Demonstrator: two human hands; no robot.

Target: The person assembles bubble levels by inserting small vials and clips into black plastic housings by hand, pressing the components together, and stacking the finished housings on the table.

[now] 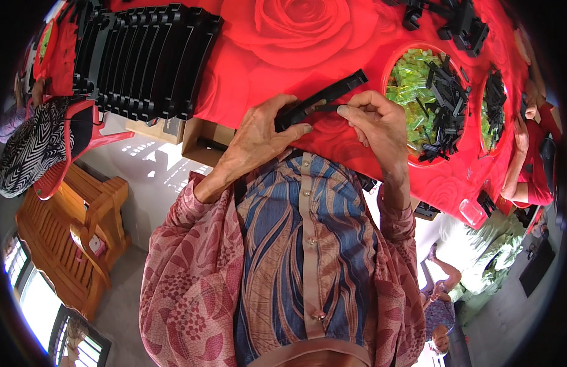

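Observation:
My left hand [257, 134] is wrapped round one end of a long black plastic bar [341, 87], slanted up to the right above the table edge. A small yellowish patch shows in the bar's hollow near the middle. Close beside it, my right hand [381, 125] has thumb and forefinger pinched on a thin black strip [328, 109], whose other end meets the bar. Its remaining fingers are curled. To the right stands a round red tub [390, 64] of translucent yellow-green pieces [412, 82] and small black strips [445, 92].
Black bars like mine stand in a row [146, 61] at the left. The table has a red rose-patterned cloth [295, 49]. More black parts [463, 27] lie far right, near a second tub [493, 113]. Other people sit at right. A wooden bench [69, 238] is behind left.

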